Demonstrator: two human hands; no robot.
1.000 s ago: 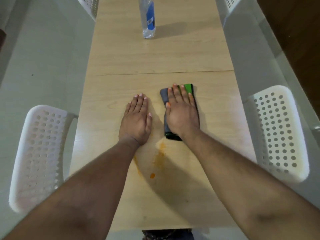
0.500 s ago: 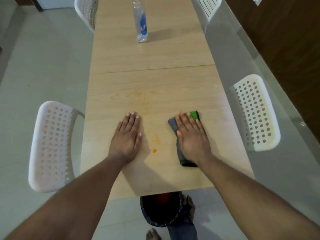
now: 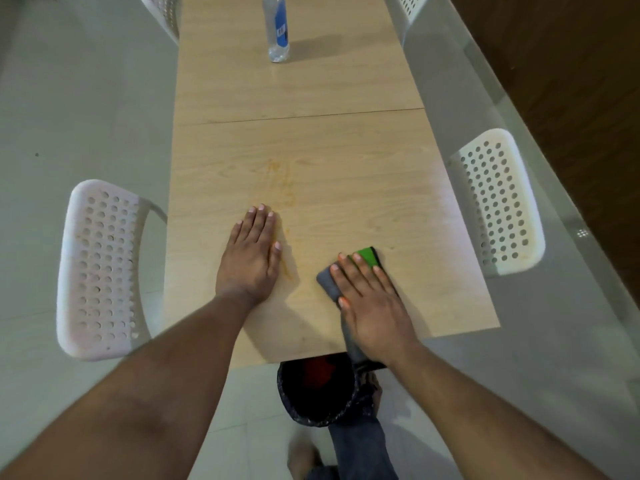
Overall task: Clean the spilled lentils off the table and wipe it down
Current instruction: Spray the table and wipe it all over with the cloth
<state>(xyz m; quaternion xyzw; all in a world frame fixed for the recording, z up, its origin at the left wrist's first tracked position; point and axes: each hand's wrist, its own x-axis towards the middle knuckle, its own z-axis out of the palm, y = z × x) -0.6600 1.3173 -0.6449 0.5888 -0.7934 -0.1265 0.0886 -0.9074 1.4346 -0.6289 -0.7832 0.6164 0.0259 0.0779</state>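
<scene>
Cloth (image 3: pixel 367 256) has been dragged to table (image 3: pixel 346 188) near edge, pressed under flat right hand (image 3: pixel 372 306); left hand (image 3: pixel 251 258) laid flat w/ straight fingers, nothing held.

Pale grey-green floor tiles (image 3: pixel 86 109) spread to both sides. White perforated plastic chairs flank the long table: one on the left (image 3: pixel 100 271), one on the right (image 3: pixel 498 202). A dark wood-panelled wall (image 3: pixel 571 98) runs along the right.

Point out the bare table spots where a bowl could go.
Free: the stretch between the seam and the water bottle, and the right side beyond the cloth. Crowded: the near edge, where the left hand and right hand press down beside orange smears.
</scene>
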